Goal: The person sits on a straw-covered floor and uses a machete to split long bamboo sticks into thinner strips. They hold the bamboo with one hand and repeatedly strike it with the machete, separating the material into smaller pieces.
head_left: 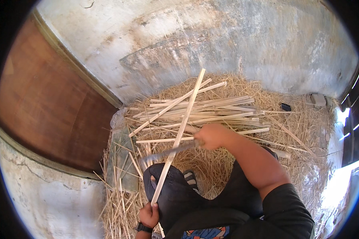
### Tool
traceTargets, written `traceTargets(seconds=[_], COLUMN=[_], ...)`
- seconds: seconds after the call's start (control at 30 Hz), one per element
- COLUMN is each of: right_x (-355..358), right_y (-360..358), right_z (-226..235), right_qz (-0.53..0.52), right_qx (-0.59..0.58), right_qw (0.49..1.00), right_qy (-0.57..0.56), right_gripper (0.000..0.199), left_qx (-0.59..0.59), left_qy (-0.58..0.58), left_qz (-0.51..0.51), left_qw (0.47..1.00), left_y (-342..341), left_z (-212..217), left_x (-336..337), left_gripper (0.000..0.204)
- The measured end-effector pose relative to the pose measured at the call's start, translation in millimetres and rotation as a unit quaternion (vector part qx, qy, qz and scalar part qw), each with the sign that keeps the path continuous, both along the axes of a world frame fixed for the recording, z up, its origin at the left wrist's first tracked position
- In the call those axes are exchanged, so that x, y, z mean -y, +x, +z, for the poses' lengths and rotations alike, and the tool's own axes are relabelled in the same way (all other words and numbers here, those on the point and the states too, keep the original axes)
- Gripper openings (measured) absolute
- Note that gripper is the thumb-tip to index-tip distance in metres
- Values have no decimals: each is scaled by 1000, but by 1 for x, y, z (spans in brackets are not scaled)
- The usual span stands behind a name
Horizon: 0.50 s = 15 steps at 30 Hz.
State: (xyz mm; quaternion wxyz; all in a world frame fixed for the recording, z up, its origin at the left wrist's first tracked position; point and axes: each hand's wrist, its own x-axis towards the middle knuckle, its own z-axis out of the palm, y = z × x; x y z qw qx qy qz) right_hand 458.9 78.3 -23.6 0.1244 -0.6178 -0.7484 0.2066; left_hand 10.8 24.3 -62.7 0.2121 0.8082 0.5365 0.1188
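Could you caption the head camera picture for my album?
Left hand holding a pale strip, right hand a long-bladed knife, above scattered straw.

No legible text, labels, numbers or signs, colourful print [206,232] on black shirt [285,213], any lettering unreadable

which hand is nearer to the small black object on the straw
Right. The right hand is left of the black object, nearer the person; the left hand is much farther down-left, gripping a pale strip by its near end.
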Motion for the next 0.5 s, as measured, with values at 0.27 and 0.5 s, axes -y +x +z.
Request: traceTargets(seconds=[0.27, 0.5], right_x=[16, 13], right_y=[49, 35], right_z=[25, 12], right_qz=[-162, -93], right_qx=[5, -10], right_qw=[984, 992], right_qy=[79, 88], right_gripper=[21, 21], left_qx=[-14, 39], left_qy=[37, -30], left_qz=[-20, -23], left_qw=[999, 999], left_y=[-1, -3], left_z=[-5, 0], left_x=[1, -3], left_gripper=[38, 44])
